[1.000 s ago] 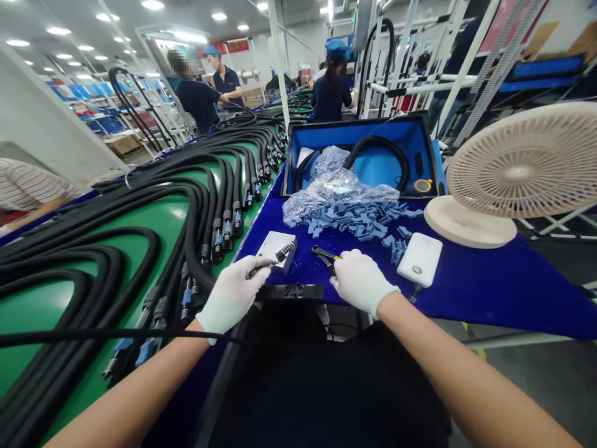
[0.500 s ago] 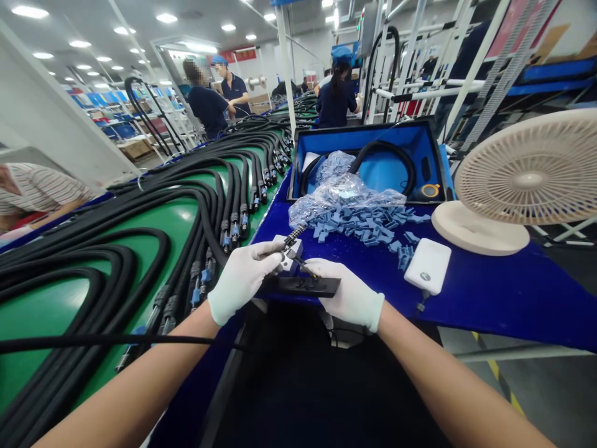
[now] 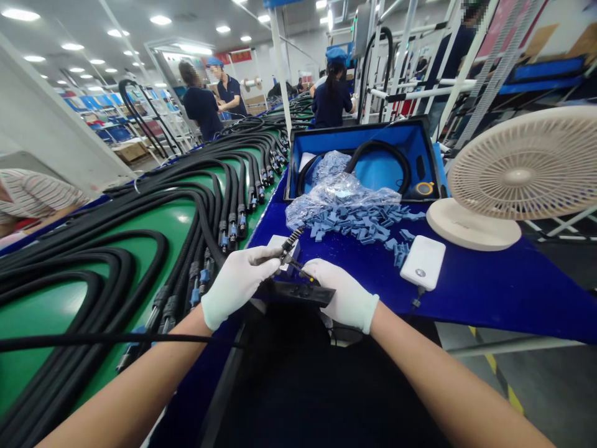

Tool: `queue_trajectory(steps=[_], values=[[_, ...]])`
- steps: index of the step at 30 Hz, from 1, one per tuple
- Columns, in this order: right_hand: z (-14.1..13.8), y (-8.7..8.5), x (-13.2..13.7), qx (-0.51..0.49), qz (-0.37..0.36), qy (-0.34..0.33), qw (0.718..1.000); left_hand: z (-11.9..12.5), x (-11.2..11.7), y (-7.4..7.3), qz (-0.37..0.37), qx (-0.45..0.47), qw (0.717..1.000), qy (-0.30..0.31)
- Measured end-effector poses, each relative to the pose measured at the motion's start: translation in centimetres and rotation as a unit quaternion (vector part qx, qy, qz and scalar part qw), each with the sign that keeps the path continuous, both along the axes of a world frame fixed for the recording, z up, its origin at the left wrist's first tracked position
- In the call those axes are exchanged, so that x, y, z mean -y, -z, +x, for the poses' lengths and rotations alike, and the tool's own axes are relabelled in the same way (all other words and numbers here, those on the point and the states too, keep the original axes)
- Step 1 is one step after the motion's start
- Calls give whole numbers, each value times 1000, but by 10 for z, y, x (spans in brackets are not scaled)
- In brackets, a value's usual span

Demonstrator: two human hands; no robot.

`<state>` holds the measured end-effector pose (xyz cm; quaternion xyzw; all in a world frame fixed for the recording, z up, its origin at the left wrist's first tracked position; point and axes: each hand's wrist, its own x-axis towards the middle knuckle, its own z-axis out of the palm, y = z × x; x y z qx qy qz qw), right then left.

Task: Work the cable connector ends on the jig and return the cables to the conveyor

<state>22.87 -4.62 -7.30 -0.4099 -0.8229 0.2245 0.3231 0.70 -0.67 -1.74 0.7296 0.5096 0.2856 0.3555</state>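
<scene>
My left hand point(image 3: 233, 283), in a white glove, is closed in a pinch on a dark part with a coil spring point(image 3: 293, 239) that points up and away. From that part a thin dark piece point(image 3: 298, 266) with a yellow spot runs to the fingertips of my gloved right hand point(image 3: 347, 295), which is closed on it. Whether the two are one piece I cannot tell. Just below lies a flat black strip point(image 3: 298, 291), its right end against my right hand. A white block point(image 3: 276, 241) sits behind my left fingers, partly hidden.
Loose blue plastic clips point(image 3: 368, 225) lie beside a clear plastic bag point(image 3: 342, 193). Behind stands a blue bin point(image 3: 422, 146). A white power bank point(image 3: 423, 262) and a beige fan point(image 3: 517, 177) are to the right. Black hoses point(image 3: 153, 249) cover the green surface at left. Co-workers stand farther back.
The view has shifted slightly. The spring part tilts a little more upright in my left fingers, and the black strip's right end sits lower. Both hands keep their hold.
</scene>
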Motion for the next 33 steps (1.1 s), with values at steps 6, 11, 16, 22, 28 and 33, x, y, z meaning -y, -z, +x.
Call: queue_trajectory(steps=[6,11,16,22,28,33], values=[[-4,5,4,11,-46,83,995,25,-2,-10,84,-31,996,-20],[2,8,5,-18,-56,53,997,35,-13,-15,146,-112,983,12],[0,24,-10,25,-73,87,993,30,-19,-12,116,-111,986,39],[-1,36,-15,30,-40,100,994,32,-20,-13,92,-71,993,24],[37,16,-11,15,-31,62,997,38,-25,3,-22,163,986,-30],[39,7,3,-111,-75,96,986,35,-32,7,-84,271,959,-15]])
